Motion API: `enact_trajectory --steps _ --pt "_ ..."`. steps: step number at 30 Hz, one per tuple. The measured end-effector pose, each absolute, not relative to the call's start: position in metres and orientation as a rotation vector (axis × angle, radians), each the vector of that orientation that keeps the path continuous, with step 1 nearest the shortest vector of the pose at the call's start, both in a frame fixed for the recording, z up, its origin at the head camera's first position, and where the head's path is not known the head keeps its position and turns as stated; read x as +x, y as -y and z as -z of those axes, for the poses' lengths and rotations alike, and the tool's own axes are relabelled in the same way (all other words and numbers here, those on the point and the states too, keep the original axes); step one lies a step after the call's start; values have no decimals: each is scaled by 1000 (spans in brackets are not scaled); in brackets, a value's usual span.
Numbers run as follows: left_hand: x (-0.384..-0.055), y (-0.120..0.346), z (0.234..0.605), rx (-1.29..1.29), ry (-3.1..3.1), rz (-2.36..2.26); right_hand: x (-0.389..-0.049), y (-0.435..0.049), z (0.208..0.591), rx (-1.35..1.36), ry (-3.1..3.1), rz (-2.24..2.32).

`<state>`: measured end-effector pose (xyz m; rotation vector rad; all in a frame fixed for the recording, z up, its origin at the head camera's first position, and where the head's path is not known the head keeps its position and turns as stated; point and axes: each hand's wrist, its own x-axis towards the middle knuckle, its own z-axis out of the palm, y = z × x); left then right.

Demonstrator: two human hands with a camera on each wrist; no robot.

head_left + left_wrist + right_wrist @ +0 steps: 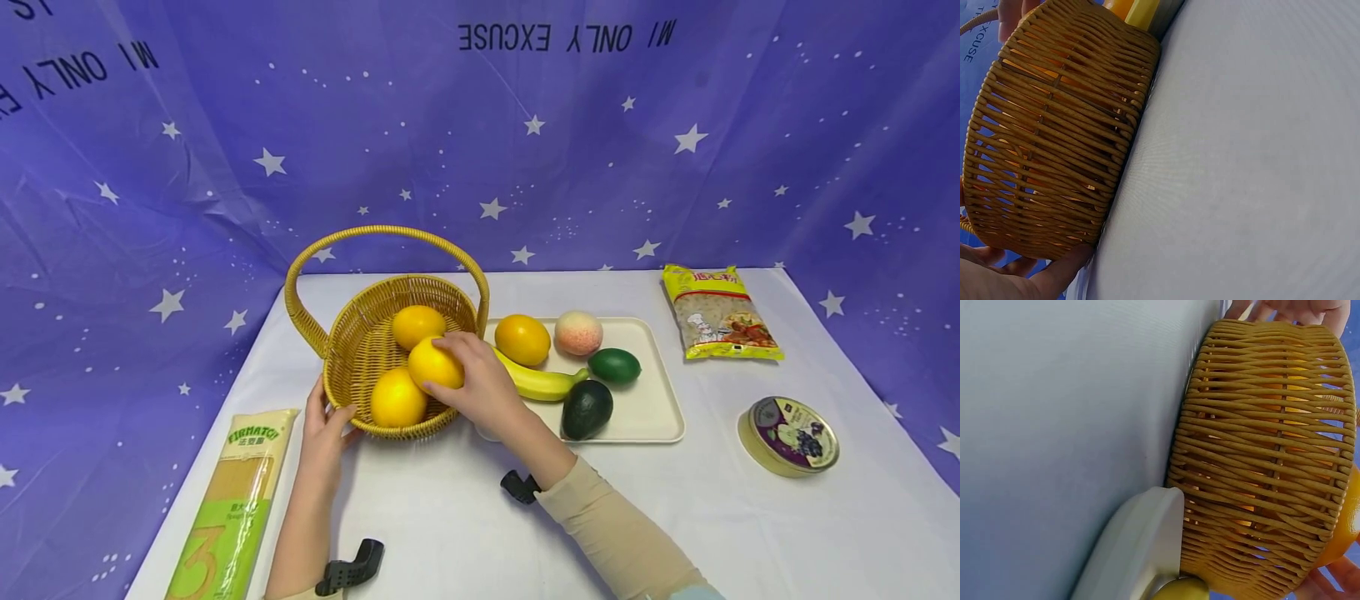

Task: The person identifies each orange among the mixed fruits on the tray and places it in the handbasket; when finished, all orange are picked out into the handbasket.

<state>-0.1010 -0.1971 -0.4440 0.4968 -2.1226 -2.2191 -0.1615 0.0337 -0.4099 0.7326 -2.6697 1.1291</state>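
Observation:
A wicker basket (348,350) with a tall arched handle stands on the left part of the table, two oranges (398,398) visible inside it. My left hand (324,437) grips its left side, thumb at the rim and fingers along the outer wall. Over the basket's right side, my right hand (483,383) holds another orange (435,364) between thumb and fingers. In the right wrist view, part of an orange (1347,519) shows past the rim by the fingers. The woven wall (1054,137) hides most of the contents from the left wrist view.
Right of the basket, a cream tray (660,408) holds an orange (522,339), a peach (578,332), a banana (543,384), a green fruit (614,366) and an avocado (587,410). Spaghetti (232,500) lies left; a yellow food bag (722,312) and a round tin (789,436) sit right.

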Motion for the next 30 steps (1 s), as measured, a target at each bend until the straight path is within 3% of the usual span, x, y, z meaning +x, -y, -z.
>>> enact_trajectory --steps 30 --pt "-99 198 446 453 2100 2249 -159 -36 412 715 2642 -1167"
